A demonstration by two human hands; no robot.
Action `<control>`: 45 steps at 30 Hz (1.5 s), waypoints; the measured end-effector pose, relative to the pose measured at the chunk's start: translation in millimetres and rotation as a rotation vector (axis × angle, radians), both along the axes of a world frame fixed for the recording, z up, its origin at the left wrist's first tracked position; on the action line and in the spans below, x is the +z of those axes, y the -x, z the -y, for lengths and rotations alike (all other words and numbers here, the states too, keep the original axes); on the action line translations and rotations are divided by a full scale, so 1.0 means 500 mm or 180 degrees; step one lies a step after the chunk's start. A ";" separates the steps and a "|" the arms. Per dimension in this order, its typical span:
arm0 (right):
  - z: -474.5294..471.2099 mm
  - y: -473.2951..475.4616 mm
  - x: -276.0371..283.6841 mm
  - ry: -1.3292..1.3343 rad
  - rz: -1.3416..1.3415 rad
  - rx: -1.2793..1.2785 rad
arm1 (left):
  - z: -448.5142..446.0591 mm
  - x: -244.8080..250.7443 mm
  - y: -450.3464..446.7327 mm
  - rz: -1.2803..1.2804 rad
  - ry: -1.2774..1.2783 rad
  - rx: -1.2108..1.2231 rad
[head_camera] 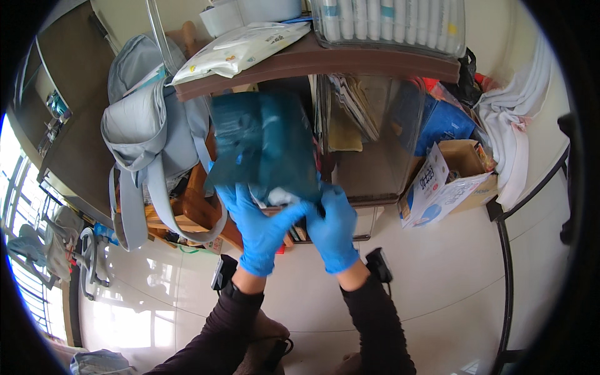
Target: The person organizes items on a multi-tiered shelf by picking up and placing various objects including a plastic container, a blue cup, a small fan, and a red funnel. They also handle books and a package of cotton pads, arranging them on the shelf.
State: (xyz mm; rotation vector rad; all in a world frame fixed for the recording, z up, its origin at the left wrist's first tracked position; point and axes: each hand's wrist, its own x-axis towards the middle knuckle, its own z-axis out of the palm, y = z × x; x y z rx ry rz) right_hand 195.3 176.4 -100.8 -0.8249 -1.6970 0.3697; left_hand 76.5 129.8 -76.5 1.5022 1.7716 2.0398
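Both my hands wear blue disposable gloves. Between them is a dark teal plastic bag (pixel 286 136), blurred and held up in front of a shelf unit. My left hand (pixel 255 220) grips the bag's lower left edge, its thumb reaching toward the other hand. At the lower right corner, my right hand (pixel 333 222) has its fingers closed on the bag's edge. Something white (pixel 281 197) shows at the bag's near edge between the hands; I cannot tell what it is. The far fingers are partly hidden behind the plastic.
A brown shelf top (pixel 328 58) carries a wipes packet (pixel 243 49) and a clear box of tubes (pixel 389 23). Beneath stands a clear bin (pixel 370 173) with papers. A grey bag (pixel 173 131) hangs over a wooden chair (pixel 192 206) at left. At right is an opened carton (pixel 440 187).
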 end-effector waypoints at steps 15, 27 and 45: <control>0.019 -0.009 0.025 0.3242 -0.0799 0.1667 | 0.154 0.051 0.212 0.2488 -0.1086 -0.0133; -0.135 0.269 -0.122 0.0214 0.1194 0.0251 | 0.123 -0.033 0.293 0.3108 -0.1307 0.0121; -0.179 0.256 -0.031 0.0100 -0.0643 0.0713 | -0.044 -0.189 0.365 0.4238 -0.0656 -0.1652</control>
